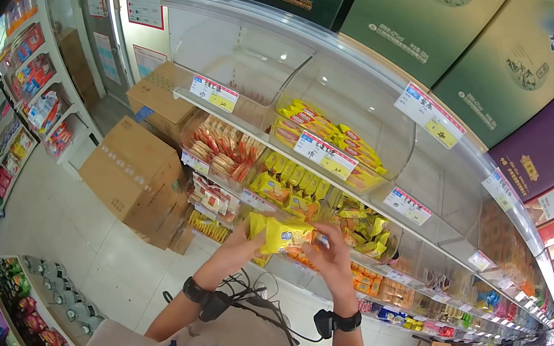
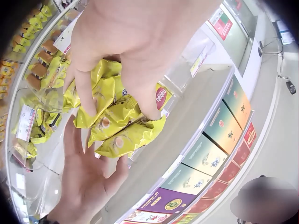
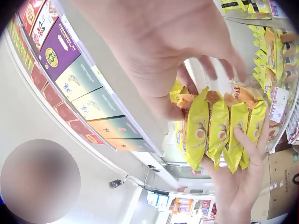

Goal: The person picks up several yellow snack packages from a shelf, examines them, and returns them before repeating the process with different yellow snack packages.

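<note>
Several yellow snack packets (image 1: 280, 236) are bunched together in front of my chest, held between my two hands. My left hand (image 1: 237, 249) grips one end of the bunch; in the left wrist view its thumb and fingers straddle the wrappers (image 2: 124, 119). At the other end is my right hand (image 1: 333, 259), its thumb and fingers closed about the packets. Seen from the right wrist, the packets (image 3: 198, 133) stand side by side with a small egg picture on each and orange showing at their upper ends. The left fingers (image 3: 247, 144) lie across them.
Clear shelf bins face me: yellow long packs (image 1: 333, 135) above, yellow packets (image 1: 283, 181) and biscuits (image 1: 223, 147) below. Price tags (image 1: 326, 153) line the edges. Cardboard boxes (image 1: 131, 169) stand on the floor at left; large gift boxes (image 1: 407, 20) sit on top. Cables (image 1: 258, 299) hang before my body.
</note>
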A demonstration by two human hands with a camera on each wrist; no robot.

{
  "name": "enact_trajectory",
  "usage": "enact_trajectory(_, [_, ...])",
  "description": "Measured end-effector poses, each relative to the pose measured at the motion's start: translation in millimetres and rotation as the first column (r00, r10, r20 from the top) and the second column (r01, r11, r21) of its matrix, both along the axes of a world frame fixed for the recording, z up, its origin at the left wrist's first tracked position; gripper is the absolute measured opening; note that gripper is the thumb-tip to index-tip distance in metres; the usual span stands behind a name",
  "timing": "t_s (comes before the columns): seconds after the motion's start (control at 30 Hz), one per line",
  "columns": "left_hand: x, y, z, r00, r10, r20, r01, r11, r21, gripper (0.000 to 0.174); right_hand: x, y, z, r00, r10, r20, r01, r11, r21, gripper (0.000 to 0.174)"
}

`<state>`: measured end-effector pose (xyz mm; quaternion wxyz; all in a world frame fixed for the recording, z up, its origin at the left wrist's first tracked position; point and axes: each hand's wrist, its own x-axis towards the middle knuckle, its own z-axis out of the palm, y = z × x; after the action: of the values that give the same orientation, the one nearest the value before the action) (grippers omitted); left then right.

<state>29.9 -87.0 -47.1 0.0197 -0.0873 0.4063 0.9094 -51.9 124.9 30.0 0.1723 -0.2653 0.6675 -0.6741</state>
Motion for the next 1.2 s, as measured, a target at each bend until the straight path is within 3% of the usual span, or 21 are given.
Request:
enact_trajectory(0.17, [6.8,-12.5,10.0,0.999,0.006,-0.051,-0.011,0.995,-0.097,0.051,2.7,-12.9,13.6,0.949,0.153,0.274,-0.136,0.987,-0.082,0.055])
enact_trajectory(0.3, [18.3,-26.3,9.6,0.998,0.052,-0.038,-0.053,0.998,-0.031,0.057,4.3,-21.8,9.3,0.936,0.186,0.3,-0.187,0.982,-0.025,0.062])
enact_trajectory(0.37, [22.9,-26.7,14.5,0.994,0.108,0.028,-0.108,0.994,-0.008,0.06,4.7,-30.6,-0.5,0.92,0.216,0.326,-0.181,0.974,-0.136,0.065])
enact_trajectory(0.47, [29.9,-30.6,20.5,0.987,0.158,0.024,-0.158,0.988,-0.005,0.061,9.6,-43.8,9.2,0.89,0.262,0.373,-0.204,0.961,-0.188,0.068])
enact_trajectory(0.57, [32.5,-36.7,11.3,0.974,0.225,0.022,-0.225,0.974,0.017,0.058,4.0,-51.7,-13.3,0.874,0.3,0.382,-0.244,0.951,-0.188,0.069])
enact_trajectory(0.67, [38.5,-43.1,19.1,0.977,0.208,-0.038,-0.208,0.978,0.007,0.057,14.9,-59.8,-0.6,0.799,0.365,0.478,-0.255,0.925,-0.282,0.067])
enact_trajectory(0.77, [45.5,-48.5,23.5,0.98,0.198,-0.029,-0.197,0.979,0.043,0.054,14.3,-66.2,-1.0,0.833,0.408,0.375,-0.34,0.91,-0.236,0.069])
enact_trajectory(0.87, [49.7,-50.7,28.3,0.98,0.196,-0.019,-0.195,0.979,0.051,0.055,16.5,-71.1,-0.7,0.814,0.441,0.378,-0.363,0.895,-0.26,0.071])
enact_trajectory(0.97, [54.1,-56.7,10.4,0.979,0.196,-0.054,-0.19,0.977,0.1,0.077,24.1,-75.3,7.0,0.803,0.439,0.403,-0.339,0.893,-0.296,0.073])
enact_trajectory(1.07, [62.8,-54.3,45.3,0.925,0.21,-0.317,-0.288,0.931,-0.223,0.105,30.1,-79.4,8.3,0.831,0.419,0.366,-0.321,0.898,-0.3,0.074])
enact_trajectory(1.17, [61.3,-51.6,55.2,0.898,0.224,-0.378,-0.361,0.868,-0.342,0.127,32.6,-81.9,11.3,0.869,0.387,0.309,-0.312,0.912,-0.266,0.075])
enact_trajectory(1.2, [61.5,-53.3,57.3,0.91,0.206,-0.36,-0.346,0.855,-0.386,0.125,33.9,-82.2,11.8,0.884,0.373,0.281,-0.313,0.92,-0.236,0.076])
